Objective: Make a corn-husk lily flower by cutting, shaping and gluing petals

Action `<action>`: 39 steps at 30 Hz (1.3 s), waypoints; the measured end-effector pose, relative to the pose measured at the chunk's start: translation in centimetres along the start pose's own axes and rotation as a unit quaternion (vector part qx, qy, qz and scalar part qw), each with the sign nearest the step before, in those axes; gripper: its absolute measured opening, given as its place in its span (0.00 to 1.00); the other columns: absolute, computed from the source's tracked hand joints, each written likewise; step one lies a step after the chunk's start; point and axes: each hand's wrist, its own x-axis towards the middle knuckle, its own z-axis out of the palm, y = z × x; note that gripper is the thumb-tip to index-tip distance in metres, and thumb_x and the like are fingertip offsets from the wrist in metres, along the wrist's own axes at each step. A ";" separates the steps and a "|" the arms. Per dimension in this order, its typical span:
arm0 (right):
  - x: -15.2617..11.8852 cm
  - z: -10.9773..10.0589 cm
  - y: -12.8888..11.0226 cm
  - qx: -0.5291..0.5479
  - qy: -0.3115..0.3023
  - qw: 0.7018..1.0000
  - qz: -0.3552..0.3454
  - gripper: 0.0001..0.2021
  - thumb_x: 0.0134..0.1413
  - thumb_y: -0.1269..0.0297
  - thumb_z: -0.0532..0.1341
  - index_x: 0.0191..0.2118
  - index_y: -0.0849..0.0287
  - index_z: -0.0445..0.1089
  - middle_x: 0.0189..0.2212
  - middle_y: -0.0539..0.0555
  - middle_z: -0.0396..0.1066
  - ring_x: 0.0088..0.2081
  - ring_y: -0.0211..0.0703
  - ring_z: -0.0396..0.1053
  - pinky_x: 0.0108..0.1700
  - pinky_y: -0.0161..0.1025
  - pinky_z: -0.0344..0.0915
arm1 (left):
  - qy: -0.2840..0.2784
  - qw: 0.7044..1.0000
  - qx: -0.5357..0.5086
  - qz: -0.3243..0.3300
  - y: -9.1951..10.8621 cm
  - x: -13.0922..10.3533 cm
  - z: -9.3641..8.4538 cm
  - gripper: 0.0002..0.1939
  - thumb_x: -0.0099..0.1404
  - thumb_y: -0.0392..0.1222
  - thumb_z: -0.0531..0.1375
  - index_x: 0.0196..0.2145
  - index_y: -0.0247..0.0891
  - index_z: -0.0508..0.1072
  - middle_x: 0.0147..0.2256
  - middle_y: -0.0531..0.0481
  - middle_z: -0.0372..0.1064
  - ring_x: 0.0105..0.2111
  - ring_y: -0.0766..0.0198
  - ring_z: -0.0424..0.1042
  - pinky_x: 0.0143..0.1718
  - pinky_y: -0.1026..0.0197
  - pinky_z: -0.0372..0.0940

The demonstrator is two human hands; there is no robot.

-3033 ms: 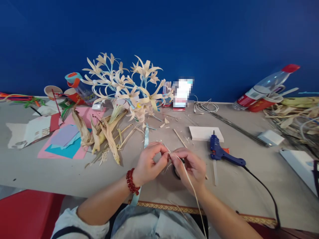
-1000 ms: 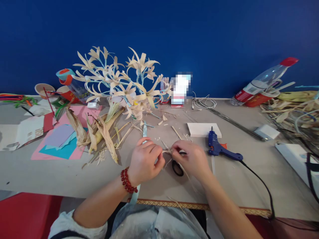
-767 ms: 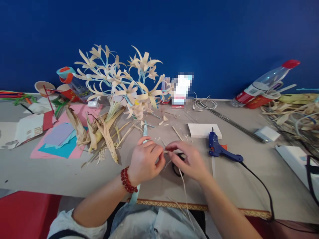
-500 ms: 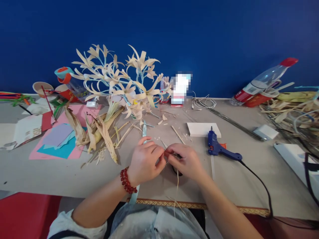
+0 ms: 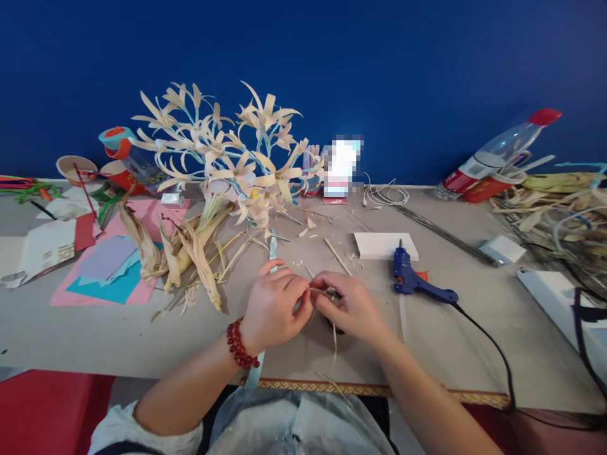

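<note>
My left hand [image 5: 281,304], with a red bead bracelet [image 5: 241,346] at its wrist, is closed in a pinch above the table. Its fingertips meet those of my right hand [image 5: 348,304]; whatever the left fingers hold is too small and hidden to make out. Thumb and forefinger of the right hand are pinched too, and a thin pale strip of corn husk [image 5: 335,344] dangles below them. A dark loop, perhaps a scissors handle, is partly hidden under the right hand. Beneath my left hand and forearm runs a light blue ribbon [image 5: 274,245].
Husk flowers [image 5: 232,167] stand at the back, with dried corn husks [image 5: 196,253] in front. A blue glue gun [image 5: 412,281] lies right of my hands by a white box [image 5: 385,245]. Coloured paper [image 5: 107,287] lies left; a bottle [image 5: 507,148], wires [image 5: 446,234] and a power strip [image 5: 559,309] lie right.
The whole view has shifted slightly left. My hands remain fingertip to fingertip, and the dangling strip below my right hand looks shorter.
</note>
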 end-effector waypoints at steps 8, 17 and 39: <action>-0.1 -0.6 1.0 -0.021 0.029 0.997 0.066 0.05 0.53 0.71 0.58 0.28 0.57 0.67 0.23 0.47 0.69 0.26 0.39 0.66 0.27 0.32 0.57 | 0.016 1.000 -0.013 -0.018 -0.2 -0.3 0.3 0.07 0.60 0.32 0.55 0.26 0.41 0.64 0.21 0.56 0.63 0.25 0.64 0.64 0.52 0.50 0.60; 0.2 -0.1 0.1 0.050 0.013 0.998 0.033 0.03 0.56 0.69 0.58 0.33 0.57 0.69 0.26 0.48 0.70 0.29 0.39 0.67 0.28 0.32 0.60 | 0.024 0.999 -0.023 -0.023 -0.1 0.0 0.1 0.07 0.61 0.32 0.55 0.27 0.42 0.64 0.21 0.55 0.65 0.25 0.63 0.66 0.52 0.49 0.61; 0.3 0.7 0.0 0.109 0.038 0.991 0.062 0.05 0.55 0.69 0.57 0.28 0.57 0.65 0.22 0.46 0.63 0.26 0.37 0.61 0.27 0.32 0.56 | 0.038 0.999 -0.020 -0.015 0.0 -0.1 0.6 0.07 0.61 0.32 0.55 0.26 0.41 0.63 0.22 0.55 0.66 0.25 0.64 0.66 0.54 0.50 0.60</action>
